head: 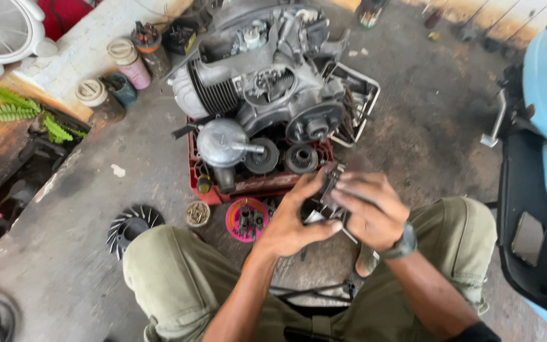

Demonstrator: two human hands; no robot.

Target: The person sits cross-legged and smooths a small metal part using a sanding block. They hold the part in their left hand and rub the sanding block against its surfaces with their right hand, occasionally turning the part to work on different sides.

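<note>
Both hands clamp one small dark metal part [325,190] in front of the engine [267,82]: left hand [292,221] below it, right hand [368,209] over it. The engine looks stripped, its covers off. Beneath the engine, a red crate [248,185] holds round parts. Nearer the knees, a pink dish [246,218] carries small fittings, and a cup [197,213] beside it seems to hold bits.

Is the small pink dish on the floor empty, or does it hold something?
It holds something. Several small dark metal parts lie inside the pink dish, which sits on the floor in front of the red crate.
</note>
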